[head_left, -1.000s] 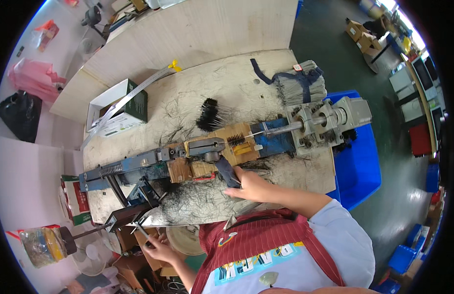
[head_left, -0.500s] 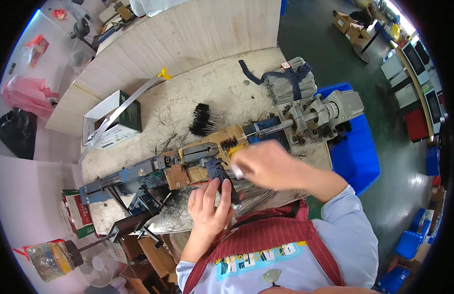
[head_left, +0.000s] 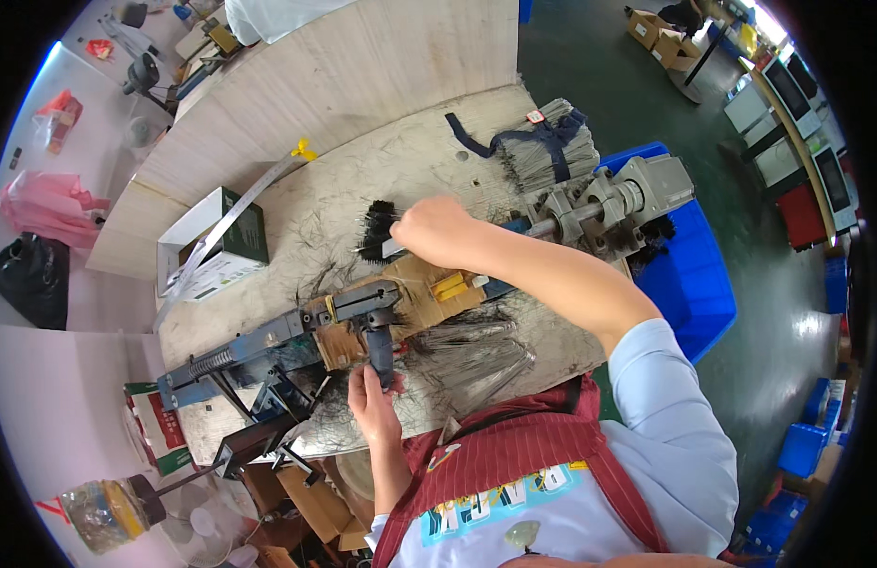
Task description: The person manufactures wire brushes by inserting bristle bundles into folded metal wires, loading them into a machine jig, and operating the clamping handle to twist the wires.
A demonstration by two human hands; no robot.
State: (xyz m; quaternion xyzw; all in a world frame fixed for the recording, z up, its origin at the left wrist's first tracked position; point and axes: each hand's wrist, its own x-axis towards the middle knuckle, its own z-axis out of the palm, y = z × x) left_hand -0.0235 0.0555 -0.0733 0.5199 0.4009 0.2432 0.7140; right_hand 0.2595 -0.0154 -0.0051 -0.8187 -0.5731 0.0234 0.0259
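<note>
My left hand is closed around the dark, wrapped handle of a metal clamp on the long blue bench fixture. Across the fixture reaches my right hand, its fingers closed at the stem side of a small pile of black twisted-wire brushes. It appears to hold a brush by its stem, though the fingers cover most of it. Something white shows at the thumb. On the wooden block beside the clamp lies a yellow piece with a white end.
A motor-driven shaft stands at the fixture's right end, by a blue bin. Loose wires lie near me; a tied wire bundle lies at the back. A metal ruler leans across an open box on the left.
My right hand has moved from beside the wooden block up and left to the brush pile. The brush at the block is gone from there. The clamp handle has swung left with my left hand.
</note>
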